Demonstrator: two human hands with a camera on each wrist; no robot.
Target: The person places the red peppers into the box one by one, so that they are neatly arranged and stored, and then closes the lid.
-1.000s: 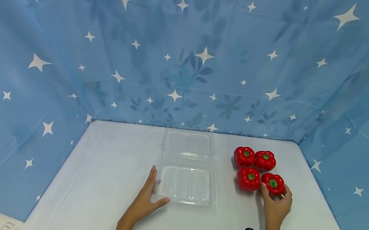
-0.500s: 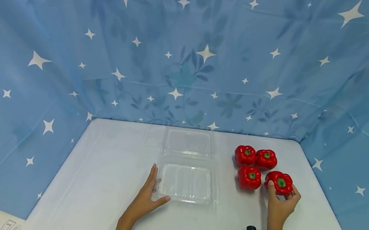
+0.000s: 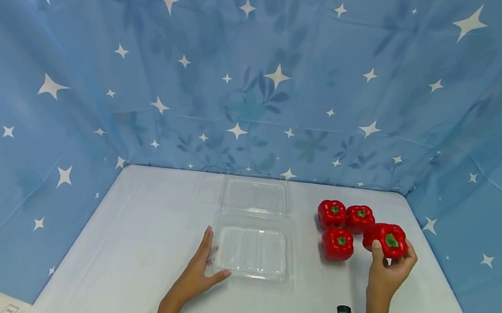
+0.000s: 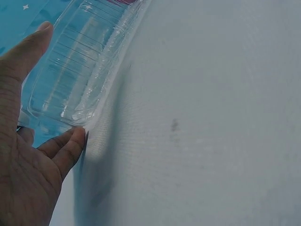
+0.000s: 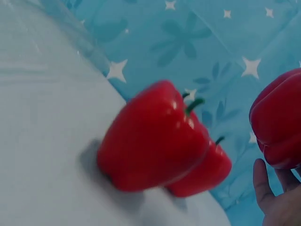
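A red bell pepper (image 3: pixel 378 237) with a green stem is pinched by my right hand (image 3: pixel 388 268) at the right of the head view. The right wrist view has this pepper (image 5: pixel 280 120) cut off by its edge, raised off the table. Three other red peppers (image 3: pixel 338 244) stand upright close together, left of that hand. At mid-table lies a clear plastic clamshell box (image 3: pixel 252 252), its lid folded back. My left hand (image 3: pixel 194 279) rests against the box's left side, fingers straight and thumb apart at the front corner. The left wrist view has its fingertips touching the box's corner.
The white tabletop (image 3: pixel 148 217) is bounded at the back and sides by a blue curtain (image 3: pixel 188 114) with white stars. The transparent lid (image 3: pixel 257 196) lies flat behind the box's base, close to the back edge.
My right hand has lifted the front-right pepper and carried it a little right, away from the other three. My left hand and the box stay where they were.
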